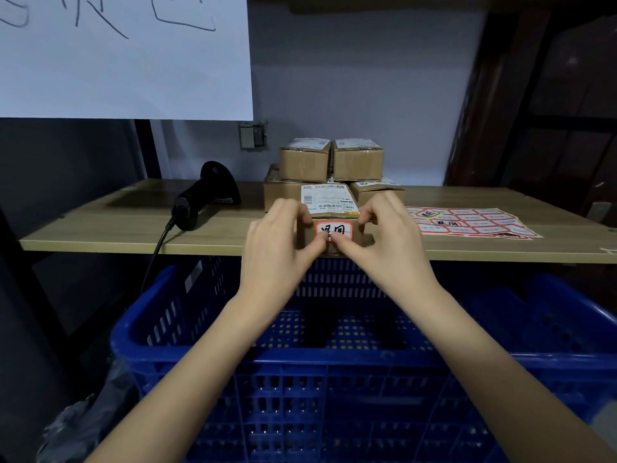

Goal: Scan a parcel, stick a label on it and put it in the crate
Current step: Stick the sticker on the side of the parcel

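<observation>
Crate (pixel 207 332) walls of blue slotted plastic fill the nearest part of the view, standing just below the front edge of a wooden shelf (pixel 100 225), and both bare forearms reach over its open top. Above the far rim the left hand (pixel 277 248) and the right hand (pixel 387 242) hold one small cardboard parcel (pixel 357 233) between them at the shelf's front edge, fingers curled over its top corners on either side. Both thumbs meet at the bottom of a red-bordered label (pixel 334 230) with black handwriting, pressing it against the side of the parcel that faces the camera. A white shipping slip (pixel 329 198) with barcodes covers the parcel's top. Just right of the right hand a sheet of red-bordered stickers (pixel 474 222) lies flat on the shelf. To the left, apart from the hands, a black handheld scanner (pixel 203 195) rests on the shelf with its cable hanging over the edge. Behind the held parcel more brown boxes (pixel 330 162) are stacked in two layers near the wall, and a large white paper sheet (pixel 127 61) with dark pen strokes hangs at upper left
</observation>
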{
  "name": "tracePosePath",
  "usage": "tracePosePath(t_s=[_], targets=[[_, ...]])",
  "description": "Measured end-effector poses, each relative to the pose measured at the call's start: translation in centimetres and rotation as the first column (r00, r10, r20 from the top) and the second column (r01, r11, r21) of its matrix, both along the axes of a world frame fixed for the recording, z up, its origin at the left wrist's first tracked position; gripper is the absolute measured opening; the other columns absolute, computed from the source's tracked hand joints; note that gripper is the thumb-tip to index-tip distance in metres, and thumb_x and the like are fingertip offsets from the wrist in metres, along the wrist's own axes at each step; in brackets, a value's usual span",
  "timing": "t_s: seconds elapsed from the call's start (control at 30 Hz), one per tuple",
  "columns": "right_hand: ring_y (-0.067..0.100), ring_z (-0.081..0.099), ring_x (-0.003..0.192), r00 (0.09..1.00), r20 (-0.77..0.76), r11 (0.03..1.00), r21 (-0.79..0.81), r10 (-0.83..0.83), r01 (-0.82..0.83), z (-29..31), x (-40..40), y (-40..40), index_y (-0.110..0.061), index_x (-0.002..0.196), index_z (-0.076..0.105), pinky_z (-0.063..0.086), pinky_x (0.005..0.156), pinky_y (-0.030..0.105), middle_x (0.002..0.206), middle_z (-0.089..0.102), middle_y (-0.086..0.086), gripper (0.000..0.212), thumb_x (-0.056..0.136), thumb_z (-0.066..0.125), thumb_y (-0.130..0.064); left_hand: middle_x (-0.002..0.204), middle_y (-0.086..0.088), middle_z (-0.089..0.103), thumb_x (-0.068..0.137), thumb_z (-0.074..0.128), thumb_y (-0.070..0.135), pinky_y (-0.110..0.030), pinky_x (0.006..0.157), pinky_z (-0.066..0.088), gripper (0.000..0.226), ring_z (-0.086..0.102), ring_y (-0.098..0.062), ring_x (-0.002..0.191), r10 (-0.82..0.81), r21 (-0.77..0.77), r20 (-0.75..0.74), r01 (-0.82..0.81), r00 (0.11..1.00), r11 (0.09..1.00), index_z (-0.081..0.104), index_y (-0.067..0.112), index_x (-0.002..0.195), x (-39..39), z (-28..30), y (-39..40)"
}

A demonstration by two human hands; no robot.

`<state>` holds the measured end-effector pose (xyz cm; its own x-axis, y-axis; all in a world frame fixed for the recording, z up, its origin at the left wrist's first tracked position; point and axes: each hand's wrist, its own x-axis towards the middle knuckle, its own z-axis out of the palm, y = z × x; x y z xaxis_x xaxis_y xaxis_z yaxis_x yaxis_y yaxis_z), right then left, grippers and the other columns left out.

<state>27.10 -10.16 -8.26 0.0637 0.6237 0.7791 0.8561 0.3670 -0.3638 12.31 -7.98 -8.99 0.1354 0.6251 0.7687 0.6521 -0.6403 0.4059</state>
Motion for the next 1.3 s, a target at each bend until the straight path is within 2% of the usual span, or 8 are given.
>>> tracePosePath(t_s=[0.13, 0.27, 0.5, 0.7, 0.9, 1.17, 1.23, 1.3], targets=[[0.024, 0.057, 0.092, 1.000, 0.001, 1.000, -0.007, -0.007, 0.007, 0.2, 0.1, 0.3, -0.010, 0.098, 0.061, 0.050, 0.078, 0.039, 0.096, 0.058, 0.005, 0.034, 0.073, 0.074, -0.028, 0.093, -0.002, 0.060, 0.080, 0.067, 0.030, -0.029, 0.069, 0.037, 0.021, 0.060, -0.021, 0.083, 0.020, 0.030, -0.029, -0.019, 0.999, 0.999, 0.054, 0.014, 0.082, 0.3, 0.3, -0.2], [0.026, 0.058, 0.089, 1.000, -0.013, 0.999, -0.038, 0.009, -0.010, 0.7, 0.5, 0.5, -0.008, 0.094, 0.070, 0.049, 0.078, 0.038, 0.087, 0.053, 0.001, 0.030, 0.072, 0.076, -0.027, 0.093, -0.003, 0.059, 0.083, 0.065, 0.029, -0.028, 0.067, 0.030, 0.028, 0.059, -0.026, 0.082, 0.034, 0.015, -0.029, -0.033, 0.999, 0.999, 0.039, 0.020, 0.078, 0.6, 0.3, 0.0], [0.026, 0.058, 0.090, 0.999, 0.007, 0.998, -0.038, 0.050, -0.050, 0.8, 0.9, 0.3, -0.006, 0.097, 0.071, 0.048, 0.080, 0.035, 0.087, 0.051, -0.003, 0.027, 0.073, 0.076, -0.018, 0.094, -0.002, 0.059, 0.079, 0.068, 0.033, -0.028, 0.066, 0.030, 0.032, 0.059, -0.026, 0.084, 0.050, 0.002, -0.051, -0.049, 0.997, 0.999, 0.041, 0.017, 0.084, 0.5, 0.6, -0.3], [0.023, 0.058, 0.094, 0.998, 0.051, 0.998, -0.063, 0.030, -0.027, 1.0, 0.8, 0.1, -0.008, 0.100, 0.069, 0.048, 0.081, 0.034, 0.092, 0.056, 0.002, 0.036, 0.070, 0.078, -0.025, 0.097, -0.003, 0.058, 0.074, 0.073, 0.033, -0.028, 0.068, 0.029, 0.040, 0.057, -0.029, 0.086, 0.066, -0.001, -0.087, -0.067, 0.994, 0.998, 0.048, 0.009, 0.095, 0.8, 0.6, -0.2], [0.020, 0.055, 0.092, 0.999, 0.032, 0.995, -0.093, 0.027, -0.024, 1.4, 1.0, 0.3, -0.008, 0.100, 0.070, 0.034, 0.074, 0.023, 0.089, 0.052, -0.002, 0.028, 0.074, 0.075, -0.018, 0.099, -0.005, 0.059, 0.075, 0.072, 0.027, -0.029, 0.067, 0.030, 0.035, 0.058, -0.029, 0.085, 0.052, -0.001, -0.103, -0.053, 0.993, 0.999, 0.042, 0.013, 0.089, 0.5, 0.7, -0.1], [0.024, 0.058, 0.090, 0.997, 0.082, 0.996, -0.091, -0.002, 0.010, 1.8, 0.5, 0.0, -0.008, 0.094, 0.070, 0.049, 0.078, 0.038, 0.091, 0.059, 0.008, 0.030, 0.073, 0.074, -0.029, 0.098, -0.002, 0.059, 0.077, 0.070, 0.033, -0.030, 0.068, 0.033, 0.039, 0.058, -0.028, 0.087, 0.044, -0.027, -0.098, -0.046, 0.994, 0.999, 0.036, 0.020, 0.086, 0.5, 1.3, -0.2], [0.021, 0.057, 0.088, 0.994, 0.105, 0.993, -0.121, 0.020, -0.007, 2.0, 0.8, 0.0, -0.010, 0.097, 0.070, 0.048, 0.079, 0.034, 0.089, 0.056, 0.004, 0.026, 0.076, 0.072, -0.025, 0.101, -0.001, 0.060, 0.078, 0.070, 0.029, -0.028, 0.067, 0.032, 0.033, 0.059, -0.024, 0.092, 0.038, -0.055, -0.122, -0.045, 0.992, 0.997, 0.041, 0.018, 0.089, 0.3, 1.7, -0.1], [0.016, 0.056, 0.083, 0.996, 0.051, 0.984, -0.167, 0.068, -0.059, 2.1, 1.5, -0.2, -0.013, 0.103, 0.070, 0.048, 0.077, 0.026, 0.089, 0.054, -0.001, 0.028, 0.077, 0.071, -0.022, 0.102, 0.001, 0.061, 0.078, 0.071, 0.027, -0.025, 0.066, 0.037, 0.031, 0.061, -0.017, 0.090, -0.041, -0.143, -0.039, 0.035, 0.998, 0.989, 0.048, 0.015, 0.095, -0.5, 2.1, 0.2]])
